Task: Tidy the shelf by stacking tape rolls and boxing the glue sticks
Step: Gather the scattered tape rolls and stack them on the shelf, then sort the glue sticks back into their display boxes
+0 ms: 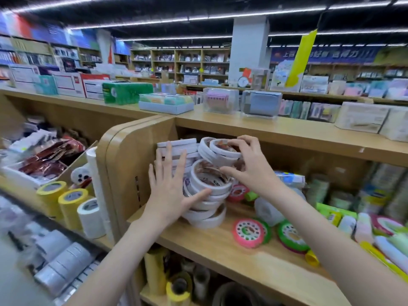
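1. A green box (127,92) sits on the upper ledge, far left of centre, with red-and-white boxes (75,85) beside it on the left.
2. A flat tray of pastel pads (166,104) lies just right of the green box.
3. Two clear plastic holders (240,103) stand further right on the same ledge.
4. A white pillar (248,47) rises in the far middle, with a small round clock (243,81) at its foot.
5. A yellow hanging strip (301,58) dangles to the right of the pillar.
6. Far wooden bookcases (181,62) line the back wall.
7. Long ceiling lights (198,17) run overhead.
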`<state>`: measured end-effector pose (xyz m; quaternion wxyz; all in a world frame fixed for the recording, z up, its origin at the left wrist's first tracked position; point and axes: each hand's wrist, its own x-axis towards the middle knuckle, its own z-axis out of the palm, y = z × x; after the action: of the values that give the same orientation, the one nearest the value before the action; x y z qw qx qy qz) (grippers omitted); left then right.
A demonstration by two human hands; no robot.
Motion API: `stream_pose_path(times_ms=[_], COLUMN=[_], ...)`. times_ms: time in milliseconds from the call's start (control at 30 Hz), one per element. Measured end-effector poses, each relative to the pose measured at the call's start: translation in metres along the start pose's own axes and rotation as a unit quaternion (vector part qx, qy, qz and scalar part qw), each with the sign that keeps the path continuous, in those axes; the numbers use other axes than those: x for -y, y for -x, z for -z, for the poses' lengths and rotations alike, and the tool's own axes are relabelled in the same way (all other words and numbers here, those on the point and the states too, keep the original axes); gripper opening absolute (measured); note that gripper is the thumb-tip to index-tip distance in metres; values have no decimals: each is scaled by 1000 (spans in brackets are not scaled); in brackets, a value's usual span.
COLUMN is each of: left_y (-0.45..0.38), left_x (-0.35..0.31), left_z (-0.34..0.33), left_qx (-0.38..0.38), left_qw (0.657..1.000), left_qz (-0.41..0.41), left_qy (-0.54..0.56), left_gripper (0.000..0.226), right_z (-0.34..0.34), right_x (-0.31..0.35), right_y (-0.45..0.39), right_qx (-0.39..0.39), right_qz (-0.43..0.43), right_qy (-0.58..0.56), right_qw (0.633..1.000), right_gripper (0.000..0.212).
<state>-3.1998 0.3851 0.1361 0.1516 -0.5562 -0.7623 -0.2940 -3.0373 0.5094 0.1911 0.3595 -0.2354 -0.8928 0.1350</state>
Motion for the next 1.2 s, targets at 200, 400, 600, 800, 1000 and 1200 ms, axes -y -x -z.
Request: stream_pose_path(times_ms=[200,400,600,800,1000,1200], left_y=[1,2,2,6,5,12], left_x=[3,2,3,0,-2,2], left_z=[-7,-5,-5,-7,-10,-8], left_qx=[-41,-34,-29,-35,-51,-68], left_qw=[997,996,997,997,995,989], left_qz=[-31,-23,-19,-9,-5,-24], left_qy=[66,75,71,72,87,132], left_gripper=[106,103,102,101,101,90], right_z=[-5,-13,-18,-18,-19,-7], right_x=[2,6,10,8,14,6], right_y=[7,-20,-6,-7,-20,-1], right_qx=[17,-4,-122,-148,-158,-101], right_qz=[21,-9,53,67,21,22], right_qy=[31,143,154,141,119,92], right_qw=[999,990,979,977,980,990], right_gripper=[37,39,29,21,21,31])
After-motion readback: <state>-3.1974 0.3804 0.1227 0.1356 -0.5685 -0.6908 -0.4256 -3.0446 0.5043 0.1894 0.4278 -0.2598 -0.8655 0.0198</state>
